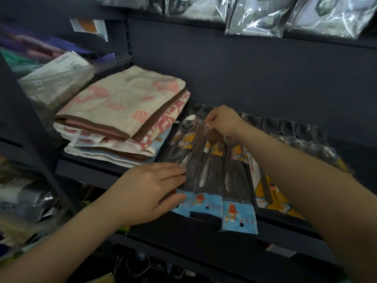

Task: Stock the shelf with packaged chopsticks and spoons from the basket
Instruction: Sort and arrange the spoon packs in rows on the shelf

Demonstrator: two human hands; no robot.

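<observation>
Several clear spoon packets [206,170] with blue card headers lie side by side on the dark shelf [85,170], their headers overhanging the front edge. My left hand [151,190] lies flat on the near left end of these packets, fingers together. My right hand [223,121] is at the far end, its fingers pinched on the top of one spoon packet. More packets with yellow cards [271,193] lie to the right, partly under my right forearm. No basket or chopsticks are in sight.
A stack of folded pink and cream towels [122,111] sits on the same shelf just left of the packets. Clear plastic bags [285,15] hang from the shelf above. Bagged goods [51,82] fill the unit on the left.
</observation>
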